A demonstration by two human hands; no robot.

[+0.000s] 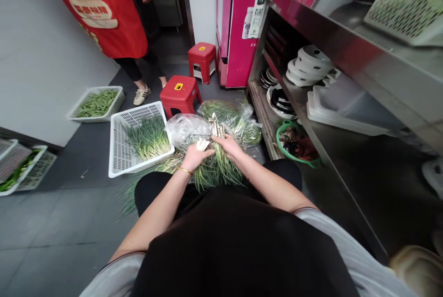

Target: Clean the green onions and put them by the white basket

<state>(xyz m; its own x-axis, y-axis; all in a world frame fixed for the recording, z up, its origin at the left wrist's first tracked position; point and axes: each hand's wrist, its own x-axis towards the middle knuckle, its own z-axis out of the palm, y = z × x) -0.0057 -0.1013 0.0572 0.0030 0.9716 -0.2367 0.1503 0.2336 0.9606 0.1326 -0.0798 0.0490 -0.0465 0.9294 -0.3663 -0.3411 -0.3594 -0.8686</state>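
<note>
A bunch of green onions (216, 170) lies across my lap, white root ends pointing away from me. My left hand (194, 156) is closed round the root ends on the left side of the bunch. My right hand (228, 144) grips the stalks on the right side. Just beyond my hands sits a clear plastic bag (187, 130) holding more greens. A white perforated basket (119, 149) to the left on the floor holds trimmed green onions (148, 137).
Two red stools (180, 93) stand ahead. A person in a red apron (104, 10) stands at the upper left. White trays of green beans (97, 103) lie left. A steel shelf (311, 130) with plates and a green basket (294, 142) runs along the right.
</note>
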